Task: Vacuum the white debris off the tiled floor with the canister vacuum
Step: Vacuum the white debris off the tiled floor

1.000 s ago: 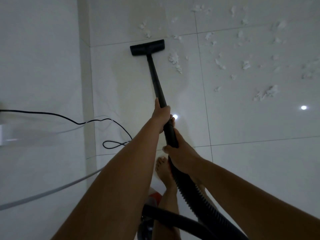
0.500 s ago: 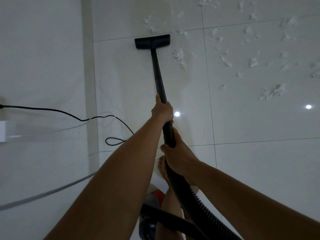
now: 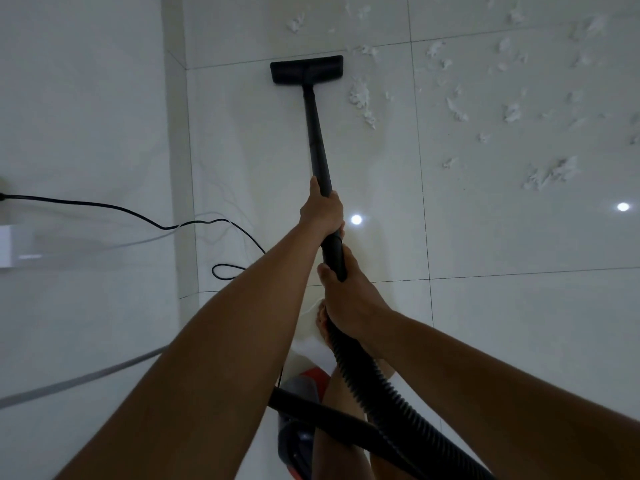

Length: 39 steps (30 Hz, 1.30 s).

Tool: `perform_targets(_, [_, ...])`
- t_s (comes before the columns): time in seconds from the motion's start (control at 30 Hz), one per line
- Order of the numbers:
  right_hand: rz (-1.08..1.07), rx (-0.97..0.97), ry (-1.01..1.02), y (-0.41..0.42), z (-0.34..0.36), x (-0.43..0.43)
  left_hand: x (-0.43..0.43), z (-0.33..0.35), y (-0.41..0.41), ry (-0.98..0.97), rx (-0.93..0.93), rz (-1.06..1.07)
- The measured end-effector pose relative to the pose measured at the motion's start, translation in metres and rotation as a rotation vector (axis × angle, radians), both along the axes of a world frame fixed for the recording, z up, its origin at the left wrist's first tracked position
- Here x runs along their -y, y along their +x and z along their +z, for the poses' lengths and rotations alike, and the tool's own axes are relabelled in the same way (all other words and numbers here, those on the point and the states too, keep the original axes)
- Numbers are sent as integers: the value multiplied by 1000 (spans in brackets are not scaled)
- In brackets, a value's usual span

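The black floor nozzle lies flat on the white tiled floor, near a tile joint by the wall. Its black wand runs back to my hands. My left hand grips the wand higher up. My right hand grips it lower, where the ribbed black hose begins. White debris lies just right of the nozzle, and several more scraps are scattered to the right and beyond. The grey and red canister sits by my legs, mostly hidden.
A white wall rises along the left. A black power cord runs from the wall and loops on the floor. My bare foot stands under the hose. Two ceiling lights reflect in the tiles.
The nozzle has slid a little forward and to the right, close to the tile joint and closer to the debris clump. Both hands keep their grip on the wand.
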State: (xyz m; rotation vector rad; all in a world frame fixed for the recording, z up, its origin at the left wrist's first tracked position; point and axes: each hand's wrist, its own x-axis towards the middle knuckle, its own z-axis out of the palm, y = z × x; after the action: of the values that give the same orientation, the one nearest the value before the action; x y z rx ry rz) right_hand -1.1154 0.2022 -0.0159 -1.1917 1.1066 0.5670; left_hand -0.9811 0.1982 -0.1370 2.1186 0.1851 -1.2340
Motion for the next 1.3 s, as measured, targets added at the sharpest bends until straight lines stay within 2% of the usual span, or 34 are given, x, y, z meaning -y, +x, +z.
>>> perform_targets(0.73, [-1,-18,-21,-2,-12,-11,-2,1,-1,45,-21,-30])
perform_targets(1.0, [112,27,-63,-32,3,-2,-1,15,-30,67,-74,-7])
perform_targets(1.3, [60,3,-5,-10,-5,22,23,9,-5,63,-64,-39])
